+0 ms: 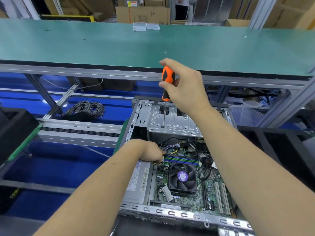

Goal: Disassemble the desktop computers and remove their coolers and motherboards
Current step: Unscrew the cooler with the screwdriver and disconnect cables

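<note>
- Open grey sheet-metal desktop computer case [170, 212] lies on its side at 5 o'clock of view, interior facing up.
- Green motherboard [213, 186] sits on case floor, w/ white expansion slots at its 3 o'clock edge and green/blue memory sticks [180, 160] along its 12 o'clock edge.
- Black square cooler fan w/ purple round hub label [182, 177] is mounted approx. at board centre, at 6 o'clock of the memory sticks.
- Silver box-shaped power supply w/ white label [139, 183] sits at 9 o'clock of the board, inside the case.
- Silver perforated drive-bay plate [172, 122] spans the case at 12 o'clock of the board.
- Right hand [183, 86] grips the orange-and-black handle of a screwdriver [167, 83]; fingers and thumb curl round the handle. Tool is upright, thin steel shaft pointing down; tip meets the drive-bay plate at a dark hole.
- Left hand [150, 151] reaches into the case at 12 o'clock of the power supply; fingertips sit among the purple/yellow/black wire bundle [175, 147]. Fingers are largely hidden by the back of the hand: cannot tell whether they pinch a wire.
- Green-topped workbench [119, 46] runs across at 12 o'clock; clear plastic box [139, 26] rests near its far edge.
- Grey coiled cable [86, 109] lies at 10 o'clock of the case, well apart, on the blue lower level.
</note>
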A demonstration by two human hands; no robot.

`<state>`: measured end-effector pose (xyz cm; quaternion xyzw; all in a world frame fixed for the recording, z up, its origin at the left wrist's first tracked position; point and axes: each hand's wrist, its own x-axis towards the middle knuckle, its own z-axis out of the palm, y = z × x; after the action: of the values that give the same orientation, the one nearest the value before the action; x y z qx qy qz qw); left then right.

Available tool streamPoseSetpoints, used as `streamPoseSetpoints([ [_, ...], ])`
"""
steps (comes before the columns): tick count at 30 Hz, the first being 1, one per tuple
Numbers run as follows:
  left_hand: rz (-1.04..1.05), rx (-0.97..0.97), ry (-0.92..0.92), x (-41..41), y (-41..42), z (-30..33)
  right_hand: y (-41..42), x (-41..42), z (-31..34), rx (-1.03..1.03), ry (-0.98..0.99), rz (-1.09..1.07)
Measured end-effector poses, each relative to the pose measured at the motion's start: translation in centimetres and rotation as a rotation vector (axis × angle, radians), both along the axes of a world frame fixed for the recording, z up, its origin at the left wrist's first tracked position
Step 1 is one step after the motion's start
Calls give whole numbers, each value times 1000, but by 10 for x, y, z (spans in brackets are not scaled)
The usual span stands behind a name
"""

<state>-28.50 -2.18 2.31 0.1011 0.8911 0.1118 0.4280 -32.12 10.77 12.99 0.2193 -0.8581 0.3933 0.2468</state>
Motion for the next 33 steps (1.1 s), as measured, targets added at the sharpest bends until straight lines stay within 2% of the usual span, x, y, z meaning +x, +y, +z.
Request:
streamPoseSetpoints([
  [7,-1,7,11,1,-1,0,-12,6,2,-118,82,-68],
  [13,30,36,69,6,-1,0,9,6,18,-219,-242,213],
  [16,54,44,100,8,-2,-3,2,7,18,-226,-203,151],
  [18,47,38,114,9,-2,-3,-7,7,18,-171,-120,46],
  [20,41,30,129,11,-4,-4,-9,6,19,-87,-106,36],
  [23,42,27,153,12,-5,-7,-2,7,21,-163,-281,188],
  [26,47,29,169,10,-5,-9,-1,8,15,-168,-185,101],
  [29,56,28,184,9,-6,-10,-3,7,16,-8,-51,-30],
  [33,56,16,240,9,-7,-10,-4,6,34,163,-155,79],
])
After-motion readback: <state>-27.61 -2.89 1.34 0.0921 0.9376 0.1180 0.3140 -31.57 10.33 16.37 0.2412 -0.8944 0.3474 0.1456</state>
